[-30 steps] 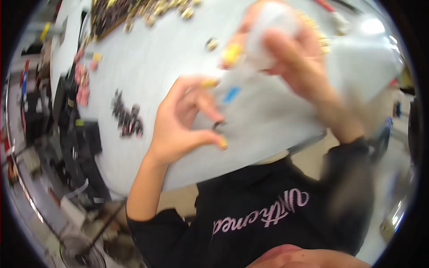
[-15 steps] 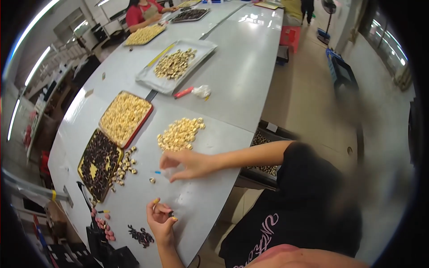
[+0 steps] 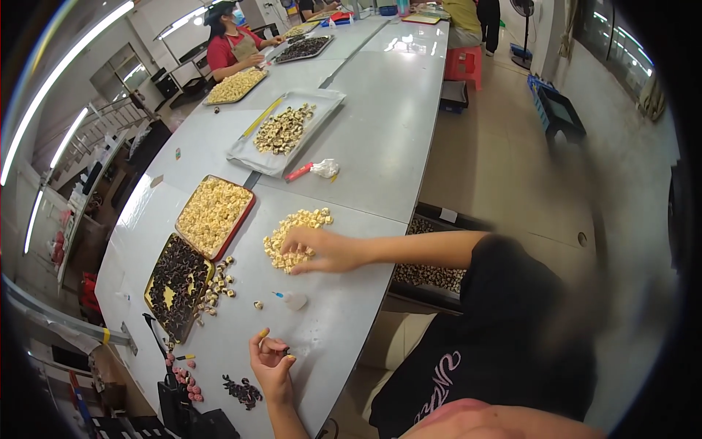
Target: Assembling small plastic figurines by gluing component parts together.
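Note:
My left hand [image 3: 272,366], with yellow-covered fingertips, pinches a small dark curved piece [image 3: 286,352] above the near table. Over a loose pile of small pale-yellow pieces [image 3: 313,218] is my right hand [image 3: 318,250], fingers apart and curved down at the pile's near side. Whether its fingertips touch a piece is hard to make out. Between my hands a small clear squeeze bottle [image 3: 295,301] with a blue tip lies on the table. A single pale-and-dark piece [image 3: 258,305] sits left of it. Several dark curved pieces [image 3: 241,391] lie left of my left hand.
On the table [image 3: 365,139] are a tray of pale pieces [image 3: 213,217], a tray of dark pieces [image 3: 175,293], several assembled pieces [image 3: 216,287], pink balls [image 3: 189,385] and a lined tray [image 3: 285,132]. A drawer-like bin [image 3: 428,276] sits beside my right arm. A co-worker [image 3: 234,44] sits at far left.
My right hand has let go of the squeeze bottle, which now lies on the table, and has moved away over the pale pile. My left hand keeps its pinch. The whole view has shifted slightly.

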Available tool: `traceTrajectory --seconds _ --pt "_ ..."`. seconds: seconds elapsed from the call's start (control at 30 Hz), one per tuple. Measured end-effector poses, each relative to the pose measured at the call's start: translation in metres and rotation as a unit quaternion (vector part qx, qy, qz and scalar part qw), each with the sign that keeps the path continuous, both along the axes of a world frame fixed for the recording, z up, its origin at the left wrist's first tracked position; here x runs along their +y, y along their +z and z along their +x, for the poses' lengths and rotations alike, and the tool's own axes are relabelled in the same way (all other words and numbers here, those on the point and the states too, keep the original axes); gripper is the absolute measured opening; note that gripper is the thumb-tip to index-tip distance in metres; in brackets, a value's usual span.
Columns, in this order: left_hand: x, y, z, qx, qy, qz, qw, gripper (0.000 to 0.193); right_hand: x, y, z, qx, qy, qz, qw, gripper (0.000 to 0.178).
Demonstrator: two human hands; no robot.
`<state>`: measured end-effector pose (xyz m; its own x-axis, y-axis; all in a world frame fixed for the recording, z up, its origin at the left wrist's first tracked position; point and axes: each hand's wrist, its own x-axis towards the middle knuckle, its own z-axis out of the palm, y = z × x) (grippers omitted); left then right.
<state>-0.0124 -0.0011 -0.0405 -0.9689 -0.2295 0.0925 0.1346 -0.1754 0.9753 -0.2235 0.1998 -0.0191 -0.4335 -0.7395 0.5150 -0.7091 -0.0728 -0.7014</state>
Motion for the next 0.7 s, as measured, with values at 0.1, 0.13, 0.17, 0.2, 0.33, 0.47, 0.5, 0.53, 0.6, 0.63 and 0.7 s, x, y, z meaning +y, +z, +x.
traceTrajectory --seconds 0.1,0.13,0.17,0.2,0.33,0.47,0.5,0.53,0.6,0.63,0.7 --pt "0.0 0.0 0.0 0.004 -0.004 -0.011 1.0 0.066 0.006 -0.011 -0.017 0.136 -0.094 0.022 0.986 0.028" --pt "0.0 -0.001 0.001 0.005 -0.005 -0.01 1.0 0.066 0.008 -0.015 -0.021 0.19 -0.129 0.054 0.972 0.025" --pt "-0.001 -0.002 0.001 0.006 -0.006 -0.009 1.0 0.066 0.009 -0.016 -0.023 0.243 -0.163 0.085 0.952 0.022" --pt "-0.002 -0.002 0.002 0.008 -0.008 -0.01 1.0 0.066 0.009 -0.017 -0.024 0.244 -0.166 0.085 0.952 0.022" --pt "-0.002 -0.004 0.001 0.012 -0.001 -0.008 1.0 0.066 0.004 -0.022 -0.027 0.199 -0.134 0.094 0.966 0.014" --pt "-0.002 -0.003 0.001 0.013 -0.001 -0.006 1.0 0.068 0.002 -0.027 -0.031 0.179 -0.114 0.081 0.974 0.009" --pt "-0.001 -0.003 0.0 0.014 -0.001 -0.007 1.0 0.068 0.002 -0.026 -0.032 0.178 -0.116 0.079 0.974 0.009" --pt "-0.001 -0.003 0.0 0.015 -0.001 -0.007 1.0 0.068 0.002 -0.026 -0.032 0.177 -0.118 0.076 0.974 0.009" --pt "-0.001 -0.002 0.0 0.016 -0.001 -0.008 1.0 0.068 0.002 -0.025 -0.033 0.176 -0.12 0.073 0.974 0.009" --pt "0.0 -0.002 0.0 0.014 0.0 -0.007 1.0 0.068 0.002 -0.024 -0.035 0.174 -0.121 0.081 0.974 0.009" --pt "0.0 -0.002 0.001 0.01 0.0 -0.004 1.0 0.068 0.002 -0.023 -0.037 0.171 -0.124 0.097 0.973 0.009"
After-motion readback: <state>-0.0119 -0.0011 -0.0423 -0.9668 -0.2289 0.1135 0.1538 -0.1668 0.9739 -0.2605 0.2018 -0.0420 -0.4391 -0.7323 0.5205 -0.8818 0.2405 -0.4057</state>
